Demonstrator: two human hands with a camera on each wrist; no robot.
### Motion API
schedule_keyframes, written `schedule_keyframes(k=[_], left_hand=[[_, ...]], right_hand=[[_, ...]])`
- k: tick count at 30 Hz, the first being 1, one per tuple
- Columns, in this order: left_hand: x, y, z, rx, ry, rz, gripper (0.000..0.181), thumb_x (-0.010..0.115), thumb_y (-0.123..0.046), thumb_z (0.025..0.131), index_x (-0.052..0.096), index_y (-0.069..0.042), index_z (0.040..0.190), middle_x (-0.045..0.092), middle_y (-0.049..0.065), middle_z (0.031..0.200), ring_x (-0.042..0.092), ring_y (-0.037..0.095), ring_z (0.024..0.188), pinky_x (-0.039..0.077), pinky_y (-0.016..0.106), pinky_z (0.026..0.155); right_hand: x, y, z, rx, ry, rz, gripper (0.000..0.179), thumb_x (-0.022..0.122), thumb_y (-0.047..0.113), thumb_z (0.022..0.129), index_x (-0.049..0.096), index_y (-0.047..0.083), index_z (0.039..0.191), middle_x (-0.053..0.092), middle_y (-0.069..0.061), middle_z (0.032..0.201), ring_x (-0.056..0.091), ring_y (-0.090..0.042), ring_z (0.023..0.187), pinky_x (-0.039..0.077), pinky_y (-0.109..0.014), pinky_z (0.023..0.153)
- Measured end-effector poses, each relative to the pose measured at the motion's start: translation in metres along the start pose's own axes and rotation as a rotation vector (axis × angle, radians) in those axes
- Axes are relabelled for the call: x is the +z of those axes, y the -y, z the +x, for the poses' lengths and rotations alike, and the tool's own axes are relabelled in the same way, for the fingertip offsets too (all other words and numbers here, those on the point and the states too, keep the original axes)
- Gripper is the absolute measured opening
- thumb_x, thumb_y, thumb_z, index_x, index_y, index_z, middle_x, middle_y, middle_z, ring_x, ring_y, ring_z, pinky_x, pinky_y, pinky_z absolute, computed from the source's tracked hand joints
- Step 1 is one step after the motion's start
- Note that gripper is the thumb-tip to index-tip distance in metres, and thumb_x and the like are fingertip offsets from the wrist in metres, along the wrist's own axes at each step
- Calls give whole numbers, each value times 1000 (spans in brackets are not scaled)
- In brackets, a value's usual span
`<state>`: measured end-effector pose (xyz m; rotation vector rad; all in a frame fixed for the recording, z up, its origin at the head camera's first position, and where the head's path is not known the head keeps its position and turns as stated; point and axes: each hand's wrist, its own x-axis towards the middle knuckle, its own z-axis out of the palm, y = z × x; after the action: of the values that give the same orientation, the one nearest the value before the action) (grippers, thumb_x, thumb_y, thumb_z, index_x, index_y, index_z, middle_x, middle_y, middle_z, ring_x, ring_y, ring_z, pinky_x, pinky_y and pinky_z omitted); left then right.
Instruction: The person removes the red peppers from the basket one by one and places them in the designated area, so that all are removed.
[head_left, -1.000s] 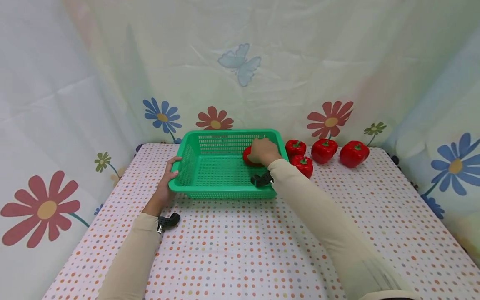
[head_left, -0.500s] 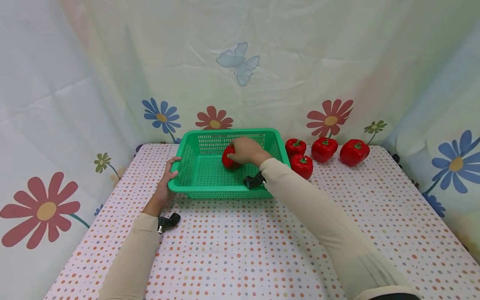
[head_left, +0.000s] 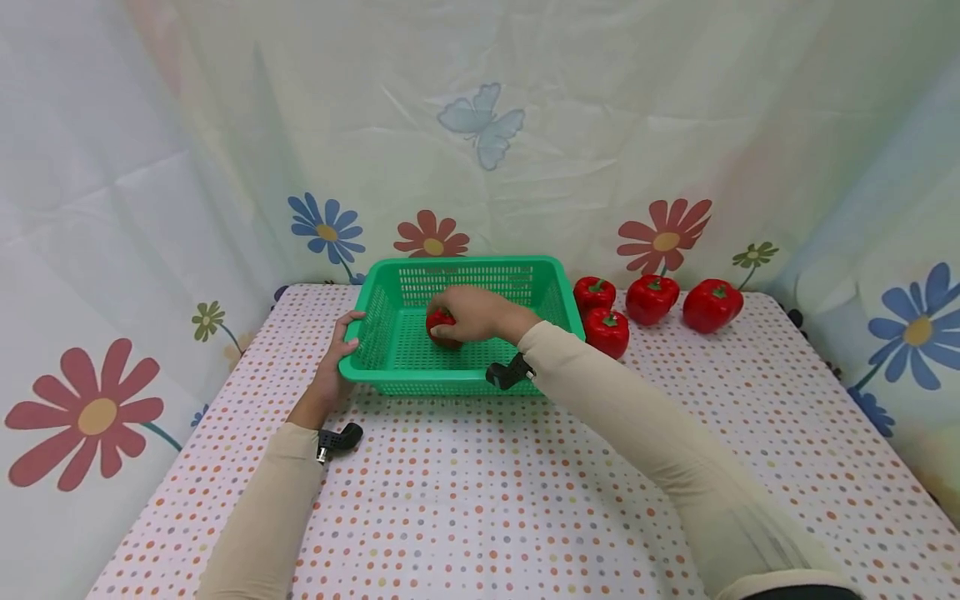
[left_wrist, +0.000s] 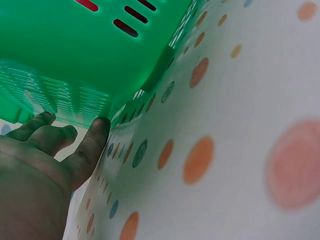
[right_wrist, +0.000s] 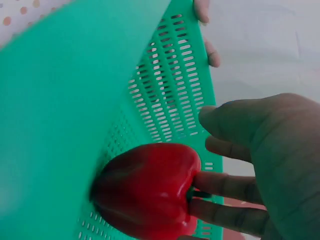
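Observation:
A green plastic basket (head_left: 450, 377) with slotted walls stands on the table. My left hand (head_left: 330, 367) holds its left end, with thumb and a finger at the rim and other fingers (left_wrist: 90, 145) against the outer wall below. Inside the basket sits a red bell pepper (right_wrist: 150, 190), stem end toward my right hand (head_left: 472, 314). In the right wrist view, outstretched fingers (right_wrist: 225, 185) of that hand touch the pepper around its stem. The thumb (right_wrist: 225, 120) stands apart from it. The pepper's far side is hidden.
More red bell peppers stand right of the basket: two close to its right wall, a rear one (head_left: 588, 292) and a front one (head_left: 607, 333), then another (head_left: 651, 300) and the rightmost (head_left: 711, 306). A flowered cloth (head_left: 570, 167) hangs behind the dotted table covering (head_left: 450, 500).
My right hand has carried the pepper leftward inside the basket, from near the right wall to left of the middle. The thumb now stands off it. My left hand has stayed at the rim.

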<state>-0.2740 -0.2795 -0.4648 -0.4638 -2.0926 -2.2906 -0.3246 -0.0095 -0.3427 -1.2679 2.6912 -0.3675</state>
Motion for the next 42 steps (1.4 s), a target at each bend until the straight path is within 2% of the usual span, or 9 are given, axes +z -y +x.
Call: schedule_keyframes(k=[5,10,15,17,19,23,26,34,42], left_hand=[[-2,1,-1,3,8,-5,43,31,-25,98,25,-29,141,16,11,154,32,31,129,42,30,96],[-3,3,0,7,20,-7,43,31,-26,98,25,-30,140,15,11,155,31,32,130,43,30,96],[-2,3,0,1,15,9,43,30,-26,98,24,-30,141,15,11,155,30,35,132,41,33,98],[-1,3,-1,0,9,9,43,30,-25,98,24,-29,141,15,11,155,30,34,132,39,34,98],[0,4,-1,-6,8,15,43,29,-25,98,25,-30,141,14,10,156,30,32,132,38,33,99],[3,5,-1,-6,19,21,43,29,-26,98,25,-30,141,13,9,157,30,32,133,38,33,99],[5,4,0,5,33,15,43,29,-25,98,24,-29,141,13,10,157,30,32,133,38,33,100],[2,-4,3,5,26,5,45,30,-23,96,24,-28,141,15,11,154,30,32,130,38,34,99],[-1,-3,1,-13,21,24,47,29,-25,97,22,-28,143,12,11,156,29,31,131,38,34,99]], right_hand=[[-3,-4,-5,-20,-43,59,30,58,27,98,66,12,123,67,-3,118,61,-20,101,50,-36,89],[-17,-14,-5,13,-186,231,31,60,22,97,65,10,125,67,-5,122,62,-24,108,51,-38,93],[-19,-44,6,19,-215,639,53,64,5,90,50,8,141,49,-15,145,45,-38,134,45,-47,104],[-12,-59,11,49,-159,836,64,63,-1,88,41,10,148,38,-18,153,35,-42,142,43,-51,105],[-2,-72,15,100,-67,942,73,62,-4,89,32,13,153,28,-20,158,27,-43,146,43,-54,105],[10,-88,21,176,176,946,83,64,-2,88,24,19,157,23,-16,161,25,-36,146,43,-51,106],[14,-91,23,188,298,922,86,67,1,86,22,21,157,26,-13,159,29,-32,143,41,-51,107],[17,-88,30,184,299,914,74,72,8,85,40,27,149,39,-10,149,36,-31,136,42,-52,107],[23,-84,34,183,329,955,74,73,5,83,39,25,146,41,-11,146,38,-32,134,42,-55,106]])
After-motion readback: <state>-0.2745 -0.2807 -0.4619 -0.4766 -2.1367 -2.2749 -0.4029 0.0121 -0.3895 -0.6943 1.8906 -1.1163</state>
